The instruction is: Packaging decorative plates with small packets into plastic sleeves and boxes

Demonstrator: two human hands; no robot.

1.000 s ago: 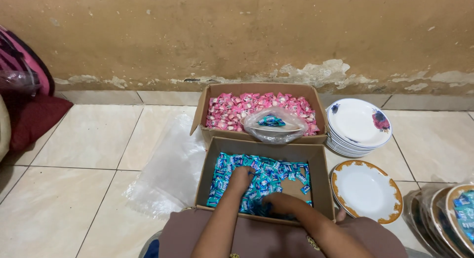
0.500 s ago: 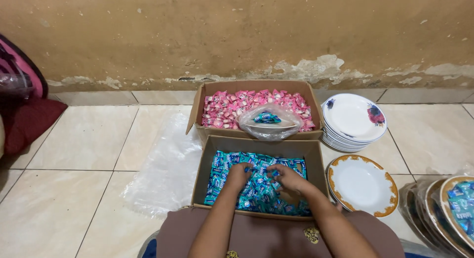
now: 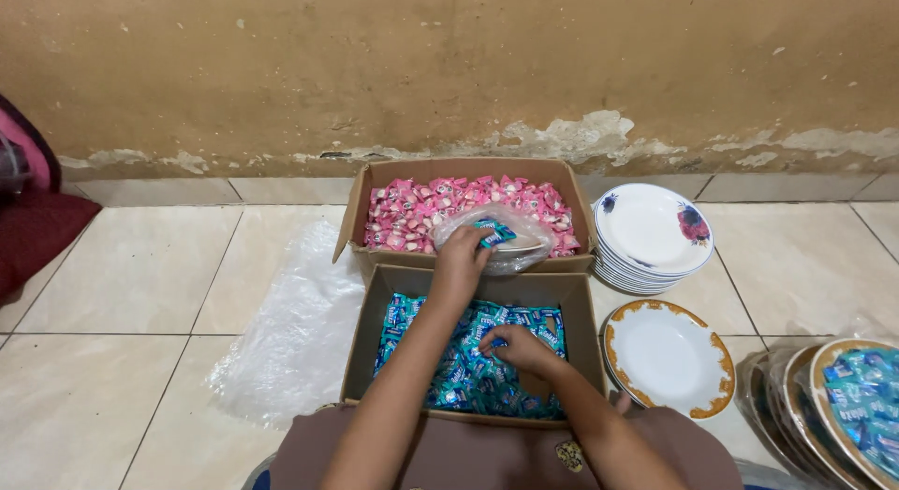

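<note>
Nearest, the right hand (image 3: 518, 347) rests fingers curled down among the blue-wrapped sweets (image 3: 468, 373) in the near cardboard box (image 3: 361, 345); whether it grips any cannot be told. At twelve o'clock from it, the left hand (image 3: 461, 261) reaches over the box's far wall, fingertips pinched on blue sweets at the rim of a clear plastic bag (image 3: 510, 242). That bag lies on the pink sweets (image 3: 412, 214) in the far box (image 3: 468, 169). At three o'clock: a gold-rimmed plate (image 3: 667, 357), then stacked white plates (image 3: 651, 232). At nine o'clock, plastic sheeting (image 3: 300, 321).
</note>
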